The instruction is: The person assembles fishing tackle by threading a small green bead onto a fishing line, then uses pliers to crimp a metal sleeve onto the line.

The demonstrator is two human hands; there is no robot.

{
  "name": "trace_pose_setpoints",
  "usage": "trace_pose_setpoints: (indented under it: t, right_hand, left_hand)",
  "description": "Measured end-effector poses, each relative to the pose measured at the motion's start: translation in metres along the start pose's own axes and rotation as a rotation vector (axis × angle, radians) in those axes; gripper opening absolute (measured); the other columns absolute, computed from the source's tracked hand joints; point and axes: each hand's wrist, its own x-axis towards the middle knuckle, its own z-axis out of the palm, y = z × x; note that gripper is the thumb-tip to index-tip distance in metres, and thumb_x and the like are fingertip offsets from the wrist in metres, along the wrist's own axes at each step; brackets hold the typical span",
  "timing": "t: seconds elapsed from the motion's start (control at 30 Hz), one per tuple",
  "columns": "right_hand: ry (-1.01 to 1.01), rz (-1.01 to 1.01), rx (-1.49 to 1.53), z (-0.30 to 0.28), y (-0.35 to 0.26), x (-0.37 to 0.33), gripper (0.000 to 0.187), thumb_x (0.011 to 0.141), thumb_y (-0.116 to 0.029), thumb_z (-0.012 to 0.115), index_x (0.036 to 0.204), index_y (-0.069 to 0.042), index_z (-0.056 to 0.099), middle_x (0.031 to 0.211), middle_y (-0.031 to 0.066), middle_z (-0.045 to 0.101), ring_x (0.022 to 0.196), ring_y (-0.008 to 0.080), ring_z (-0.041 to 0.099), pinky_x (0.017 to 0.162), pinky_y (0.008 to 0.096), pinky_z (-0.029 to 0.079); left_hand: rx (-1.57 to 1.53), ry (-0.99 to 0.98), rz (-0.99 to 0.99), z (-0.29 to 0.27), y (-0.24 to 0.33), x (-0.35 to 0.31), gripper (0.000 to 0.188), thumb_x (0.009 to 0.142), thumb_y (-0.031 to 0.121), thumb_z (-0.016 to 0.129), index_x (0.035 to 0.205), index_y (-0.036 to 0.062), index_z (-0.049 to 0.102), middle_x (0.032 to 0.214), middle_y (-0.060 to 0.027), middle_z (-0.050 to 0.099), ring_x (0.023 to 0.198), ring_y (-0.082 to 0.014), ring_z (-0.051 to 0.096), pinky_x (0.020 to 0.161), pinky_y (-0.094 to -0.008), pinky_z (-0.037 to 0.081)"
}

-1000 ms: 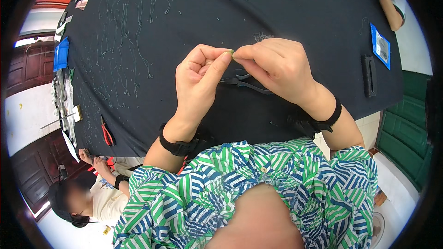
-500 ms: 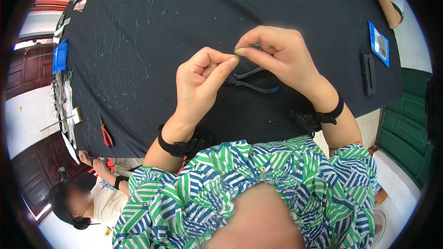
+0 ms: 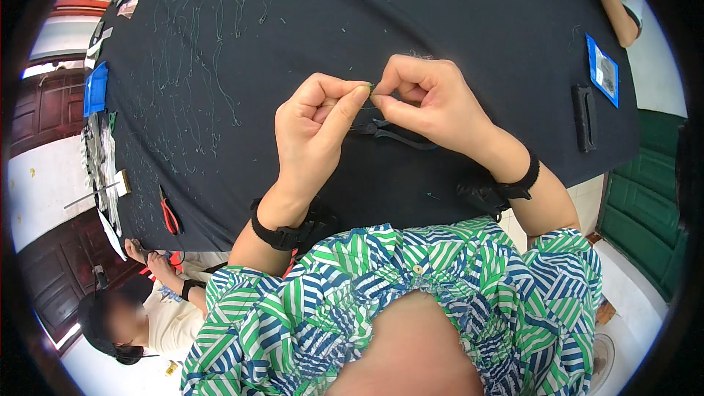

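Above the middle of a black cloth, my two hands meet fingertip to fingertip. The thumb and forefinger of my left hand [image 3: 314, 116] pinch the end of a thin dark green thread [image 3: 371, 89]; only a tiny tuft of it shows. Close beside that tuft, my right hand [image 3: 434, 99] is also pinched on the thread. A fine tangle of thread [image 3: 418, 55] shows just behind its knuckles. Partly hidden under my hands lie pliers [image 3: 411, 141] with dark blue handles, resting on the cloth.
Many knotted thread lengths [image 3: 218, 66] lie across the left of the cloth [image 3: 330, 22]. Red-handled pliers [image 3: 169, 216] lie near the left edge. On the right are a blue packet [image 3: 603, 70] and a black case [image 3: 584, 119]. Other people sit at lower left and upper right.
My right hand has shifted slightly down and left, and its fingertips have drawn a little apart. My left hand has moved slightly left. More of the pliers is covered.
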Motion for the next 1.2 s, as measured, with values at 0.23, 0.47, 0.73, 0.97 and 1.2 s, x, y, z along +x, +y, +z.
trace_pose_setpoints:
  t: [0.23,0.47,0.73,0.97,1.2]
  right_hand:
    - [0.074,-0.321,-0.228,0.004,0.003,0.001,0.009,0.077,-0.009,0.066,0.077,-0.004,0.059,0.064,0.0087,0.056,0.056,0.0212,0.056,0.052,0.0329,0.041]
    - [0.169,-0.522,-0.395,0.004,-0.001,0.001,0.009,0.079,-0.01,0.069,0.082,-0.006,0.062,0.074,0.0086,0.064,0.067,0.0255,0.064,0.059,0.0339,0.049]
    - [0.225,-0.467,-0.392,-0.007,0.0,0.003,0.009,0.082,-0.012,0.069,0.09,-0.008,0.066,0.076,0.0081,0.067,0.065,0.0211,0.066,0.057,0.0301,0.05]
    - [0.115,-0.08,-0.071,-0.006,0.006,0.002,0.014,0.087,-0.019,0.068,0.091,-0.005,0.068,0.054,-0.0016,0.049,0.047,0.0041,0.04,0.046,0.0241,0.03]
    - [-0.013,0.052,0.129,-0.001,0.015,0.003,0.012,0.089,-0.015,0.066,0.087,-0.003,0.063,0.056,-0.0079,0.041,0.053,0.0012,0.032,0.05,0.0221,0.025]
  left_hand:
    - [-0.056,0.067,0.019,0.008,0.002,0.002,0.008,0.091,0.004,0.065,0.094,-0.0034,0.065,0.065,0.0084,0.052,0.056,0.0038,0.036,0.05,-0.0146,0.026]
    - [-0.02,0.027,0.062,0.005,-0.004,0.003,0.006,0.091,0.003,0.065,0.092,-0.0031,0.065,0.062,0.0097,0.047,0.055,0.0035,0.035,0.049,-0.0154,0.025]
    - [0.08,-0.036,0.025,0.008,0.0,0.002,0.006,0.088,0.003,0.068,0.087,-0.0017,0.065,0.058,0.0093,0.045,0.051,0.0027,0.033,0.046,-0.0169,0.024]
    - [0.165,-0.024,0.064,0.008,0.003,0.0,0.006,0.086,0.003,0.07,0.085,-0.0013,0.066,0.059,0.008,0.047,0.051,0.0021,0.035,0.046,-0.0173,0.025]
    - [0.18,-0.029,0.123,0.004,-0.001,0.001,0.005,0.09,0.002,0.066,0.092,-0.0011,0.065,0.07,0.0063,0.055,0.059,0.0033,0.04,0.052,-0.0143,0.027]
